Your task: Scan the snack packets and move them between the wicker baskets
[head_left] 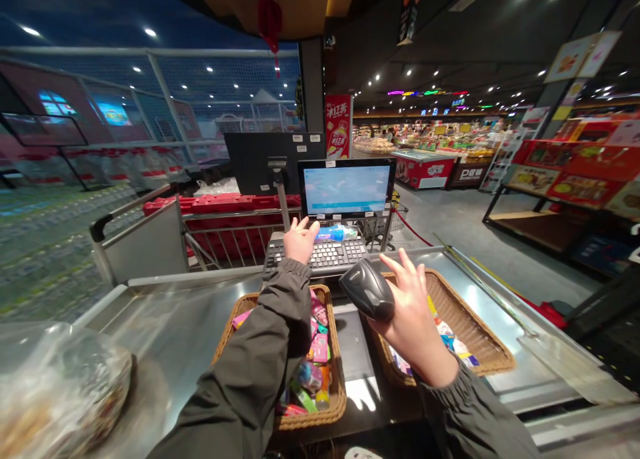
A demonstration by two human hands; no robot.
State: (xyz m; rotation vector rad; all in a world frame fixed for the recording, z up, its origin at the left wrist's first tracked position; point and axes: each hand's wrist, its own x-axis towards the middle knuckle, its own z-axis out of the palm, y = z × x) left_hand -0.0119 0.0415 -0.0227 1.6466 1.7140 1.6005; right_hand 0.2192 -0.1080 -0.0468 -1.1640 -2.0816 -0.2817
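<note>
My left hand (299, 239) reaches out over the keyboard (325, 255) and grips one end of a small bottle with a blue label (336, 233), which lies sideways just below the lit touchscreen (346, 189). My right hand (411, 309) holds a black handheld barcode scanner (367, 289) in its palm, with the fingers partly spread, and the scanner points towards the bottle. Both hands are above a steel checkout counter (180, 319).
Two wicker baskets of small colourful packets sit on the counter, one (333, 406) under my left arm and one (480, 342) under my right hand. A clear plastic bag (55, 386) lies at the near left. A shopping cart (220, 236) stands behind the counter; shop shelves (575, 172) rise at right.
</note>
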